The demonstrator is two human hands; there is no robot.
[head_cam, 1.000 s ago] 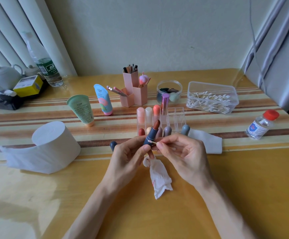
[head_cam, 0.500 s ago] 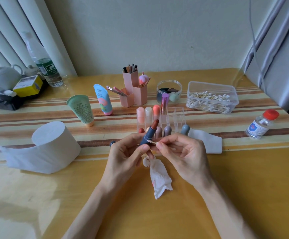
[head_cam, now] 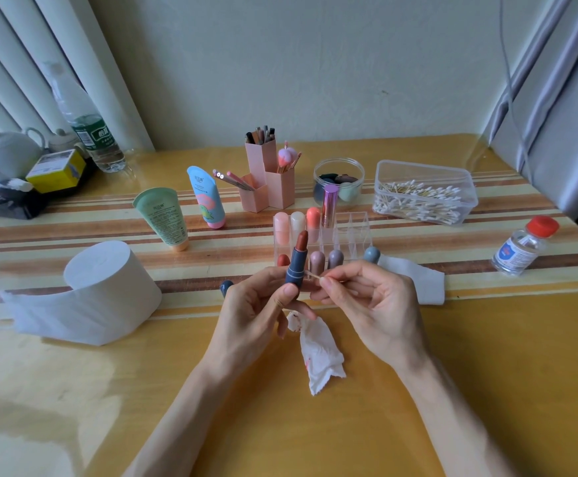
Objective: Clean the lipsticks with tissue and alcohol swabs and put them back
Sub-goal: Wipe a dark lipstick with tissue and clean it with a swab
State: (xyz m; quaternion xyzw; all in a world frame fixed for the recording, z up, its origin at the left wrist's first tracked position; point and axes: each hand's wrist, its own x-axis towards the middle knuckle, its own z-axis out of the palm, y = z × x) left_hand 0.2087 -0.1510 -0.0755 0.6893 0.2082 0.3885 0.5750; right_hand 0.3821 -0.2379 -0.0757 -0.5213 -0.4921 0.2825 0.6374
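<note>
My left hand (head_cam: pixel 256 311) holds an open lipstick (head_cam: pixel 296 266) upright: blue-grey tube, brick-red bullet. Pinched in my right hand (head_cam: pixel 370 304) is a thin cotton swab (head_cam: pixel 313 276), its tip touching the tube's side. A crumpled, red-stained tissue (head_cam: pixel 318 352) hangs below my left fingers onto the table. Behind the hands stands a clear acrylic organiser (head_cam: pixel 353 232) with several capped lipsticks. A blue-grey cap (head_cam: pixel 226 287) lies left of my left hand. At the right stands the alcohol bottle (head_cam: pixel 521 247) with a red cap.
A toilet paper roll (head_cam: pixel 105 290) sits at the left, a folded tissue (head_cam: pixel 415 282) right of my hands. A clear box of cotton swabs (head_cam: pixel 422 194), a jar, pink brush holders (head_cam: pixel 267 187) and two cream tubes stand further back. A water bottle and teapot are far left.
The lipstick has tilted more upright in my left hand. My right hand keeps the swab against the tube, shifting only slightly.
</note>
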